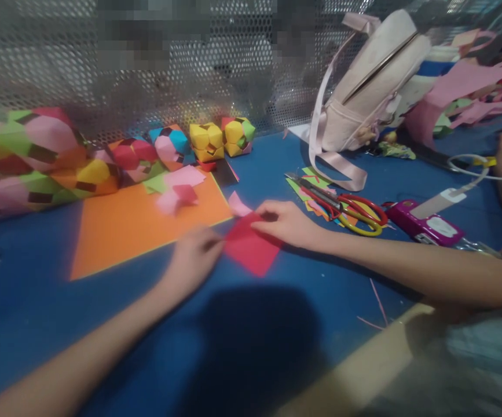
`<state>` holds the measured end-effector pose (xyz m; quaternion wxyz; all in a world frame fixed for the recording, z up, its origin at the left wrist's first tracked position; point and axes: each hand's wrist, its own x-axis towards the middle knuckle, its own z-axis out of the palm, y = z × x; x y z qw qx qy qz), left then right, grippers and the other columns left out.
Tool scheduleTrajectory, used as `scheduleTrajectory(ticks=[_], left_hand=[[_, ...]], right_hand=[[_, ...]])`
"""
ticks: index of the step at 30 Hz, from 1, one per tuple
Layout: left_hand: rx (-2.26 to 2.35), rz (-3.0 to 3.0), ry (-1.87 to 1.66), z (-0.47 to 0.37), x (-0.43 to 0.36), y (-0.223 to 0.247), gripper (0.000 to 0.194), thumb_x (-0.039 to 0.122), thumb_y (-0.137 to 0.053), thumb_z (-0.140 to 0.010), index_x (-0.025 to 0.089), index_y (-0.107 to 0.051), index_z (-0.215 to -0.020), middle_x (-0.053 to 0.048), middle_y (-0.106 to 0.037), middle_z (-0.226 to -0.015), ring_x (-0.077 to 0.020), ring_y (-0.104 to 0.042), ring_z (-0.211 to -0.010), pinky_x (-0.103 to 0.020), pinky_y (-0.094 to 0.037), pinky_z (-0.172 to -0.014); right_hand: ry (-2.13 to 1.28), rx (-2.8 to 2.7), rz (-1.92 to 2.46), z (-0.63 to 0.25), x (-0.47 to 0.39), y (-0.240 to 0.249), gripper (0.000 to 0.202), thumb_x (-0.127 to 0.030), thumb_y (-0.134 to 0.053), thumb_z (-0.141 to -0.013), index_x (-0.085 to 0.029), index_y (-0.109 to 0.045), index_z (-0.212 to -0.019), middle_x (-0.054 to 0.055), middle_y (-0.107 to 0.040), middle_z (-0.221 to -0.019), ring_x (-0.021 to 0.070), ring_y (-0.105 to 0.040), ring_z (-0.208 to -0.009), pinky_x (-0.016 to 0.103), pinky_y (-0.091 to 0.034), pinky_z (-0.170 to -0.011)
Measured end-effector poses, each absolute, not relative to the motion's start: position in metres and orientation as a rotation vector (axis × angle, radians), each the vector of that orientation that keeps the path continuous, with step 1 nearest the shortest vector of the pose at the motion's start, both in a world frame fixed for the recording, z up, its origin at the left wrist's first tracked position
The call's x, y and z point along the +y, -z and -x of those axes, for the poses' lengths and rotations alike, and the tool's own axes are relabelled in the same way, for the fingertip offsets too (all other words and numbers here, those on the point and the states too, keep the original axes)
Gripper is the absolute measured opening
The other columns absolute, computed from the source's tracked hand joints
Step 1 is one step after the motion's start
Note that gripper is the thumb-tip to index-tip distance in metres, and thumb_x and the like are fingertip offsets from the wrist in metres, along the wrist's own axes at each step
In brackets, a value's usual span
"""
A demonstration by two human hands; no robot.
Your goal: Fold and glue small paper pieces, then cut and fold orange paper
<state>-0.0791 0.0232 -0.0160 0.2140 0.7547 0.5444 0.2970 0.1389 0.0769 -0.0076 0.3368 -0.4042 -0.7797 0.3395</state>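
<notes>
A red paper square lies turned like a diamond on the blue table surface. My right hand pinches its upper edge between thumb and fingers. At the paper's left corner is my left hand, slightly blurred, its fingers closed together around that corner. Just above the red square rests a small pink paper piece. A large orange sheet lies to the left, with folded pink pieces on its upper part.
Folded paper shapes line the back left. At right are scissors over paper scraps, a purple device with a cable, and a pale backpack. A perforated metal panel stands behind.
</notes>
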Motion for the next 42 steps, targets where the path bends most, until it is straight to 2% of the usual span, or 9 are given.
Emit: scheduleTrajectory(ticks=[5,9,13,22,32,42], left_hand=[[1.485,-2.106,-0.778,0.083,0.025,0.014,0.017,0.026,-0.053,-0.085,0.018,-0.067,-0.08,-0.003,-0.064,-0.078,-0.0169,-0.058,-0.076,-0.031,-0.046,-0.073],[1.435,-2.093,-0.696,0.089,0.027,0.009,0.019,0.03,-0.053,-0.086,0.019,-0.068,-0.084,-0.003,-0.065,-0.084,-0.0173,-0.06,-0.08,-0.032,-0.047,-0.077],[1.356,-2.123,-0.669,0.096,0.03,0.007,0.018,0.031,-0.055,-0.087,0.019,-0.068,-0.087,-0.003,-0.065,-0.086,-0.0163,-0.061,-0.081,-0.03,-0.048,-0.077],[1.234,-2.206,-0.625,0.101,0.035,0.005,0.017,0.029,-0.053,-0.089,0.02,-0.067,-0.087,-0.002,-0.064,-0.087,-0.0145,-0.06,-0.081,-0.027,-0.048,-0.078],[1.294,-2.176,-0.538,0.102,0.036,0.004,0.025,0.037,-0.049,-0.089,0.022,-0.068,-0.087,-0.004,-0.064,-0.089,-0.0173,-0.06,-0.084,-0.032,-0.049,-0.084],[1.269,-2.184,-0.52,0.106,0.036,0.005,0.022,0.034,-0.049,-0.09,0.022,-0.068,-0.091,-0.003,-0.062,-0.093,-0.0158,-0.059,-0.086,-0.028,-0.047,-0.084]], right_hand=[[-0.449,-2.236,0.672,-0.155,0.063,0.02,0.012,-0.015,-0.057,-0.086,-0.014,-0.066,-0.08,0.005,-0.065,-0.079,0.015,-0.057,-0.078,0.029,-0.044,-0.072],[-0.064,-2.39,0.462,-0.163,0.056,0.024,0.017,-0.016,-0.052,-0.091,-0.015,-0.067,-0.082,0.008,-0.067,-0.083,0.0162,-0.054,-0.078,0.03,-0.038,-0.067],[0.142,-2.5,0.348,-0.163,0.054,0.022,0.024,-0.014,-0.047,-0.093,-0.016,-0.066,-0.079,0.005,-0.068,-0.081,0.0154,-0.051,-0.076,0.029,-0.033,-0.065],[0.164,-2.623,0.336,-0.165,0.047,0.018,0.026,-0.011,-0.046,-0.093,-0.016,-0.066,-0.077,0.002,-0.066,-0.078,0.0145,-0.046,-0.072,0.029,-0.03,-0.067],[0.166,-2.766,0.337,-0.169,0.045,0.012,0.029,-0.013,-0.039,-0.097,-0.015,-0.066,-0.086,0.004,-0.063,-0.081,0.0156,-0.045,-0.074,0.03,-0.027,-0.068],[0.231,-2.765,0.328,-0.168,0.043,0.008,0.031,-0.015,-0.041,-0.097,-0.016,-0.066,-0.078,0.002,-0.062,-0.072,0.0155,-0.045,-0.071,0.03,-0.029,-0.07]])
